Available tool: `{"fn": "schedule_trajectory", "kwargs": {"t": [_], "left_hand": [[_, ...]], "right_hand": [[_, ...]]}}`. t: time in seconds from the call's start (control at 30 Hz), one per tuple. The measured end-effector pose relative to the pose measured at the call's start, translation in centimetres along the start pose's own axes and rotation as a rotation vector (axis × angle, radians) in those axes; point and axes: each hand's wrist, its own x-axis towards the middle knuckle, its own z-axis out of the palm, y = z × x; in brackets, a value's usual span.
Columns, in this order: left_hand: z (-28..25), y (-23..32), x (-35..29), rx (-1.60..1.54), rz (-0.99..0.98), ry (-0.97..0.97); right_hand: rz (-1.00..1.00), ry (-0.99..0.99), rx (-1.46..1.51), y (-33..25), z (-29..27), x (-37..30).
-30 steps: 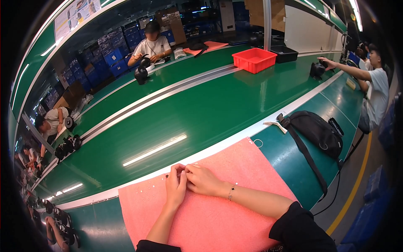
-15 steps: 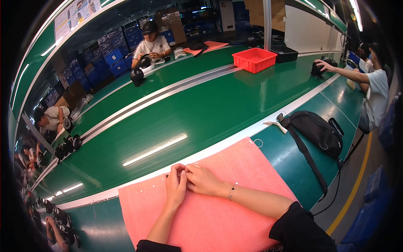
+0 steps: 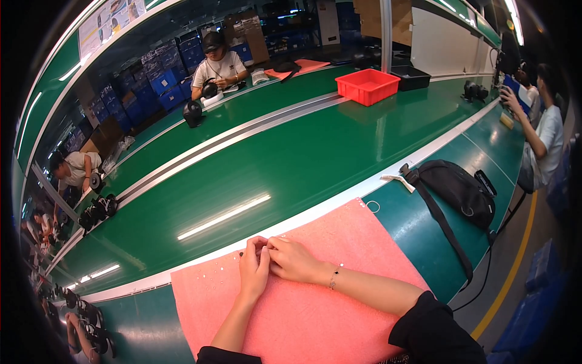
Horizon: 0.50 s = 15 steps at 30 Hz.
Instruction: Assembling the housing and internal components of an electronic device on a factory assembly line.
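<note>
My left hand (image 3: 253,270) and my right hand (image 3: 294,259) meet over the far edge of a pink foam sheet (image 3: 327,309). The fingers of both are curled in and pressed together, touching at the tips. Whatever lies between them, if anything, is hidden by the fingers. A tiny dark piece (image 3: 241,255) shows beside the left hand's fingers. Small pale bits (image 3: 220,267) are scattered on the foam left of the hands, and a few more sit at its far right corner.
Beyond the foam runs a green conveyor belt (image 3: 291,164). A black bag (image 3: 454,191) with a strap lies to the right. Farther off stand a red bin (image 3: 368,88) and a black bin (image 3: 412,79). Co-workers sit across the belt and at far right, near black rounded devices (image 3: 193,113).
My hands have not visibly moved. At far right, a co-worker's hand has drawn back from a black device, leaving it on the belt. The black device across the belt has shifted slightly.
</note>
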Motion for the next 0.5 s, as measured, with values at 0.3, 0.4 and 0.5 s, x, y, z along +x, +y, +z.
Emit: {"fn": "schedule_trajectory", "kwargs": {"t": [0.3, 0.4, 0.5], "left_hand": [[-0.04, 0.09, 0.01, 0.003, -0.017, -0.011], [0.15, -0.02, -0.02, -0.002, 0.002, 0.008], [0.25, -0.18, 0.03, -0.012, 0.023, 0.028]], "right_hand": [[-0.016, 0.018, -0.005, 0.17, 0.16, -0.08], [-0.019, 0.019, -0.007, 0.14, 0.15, -0.08], [-0.016, 0.024, 0.002, 0.06, 0.08, -0.04]]}}
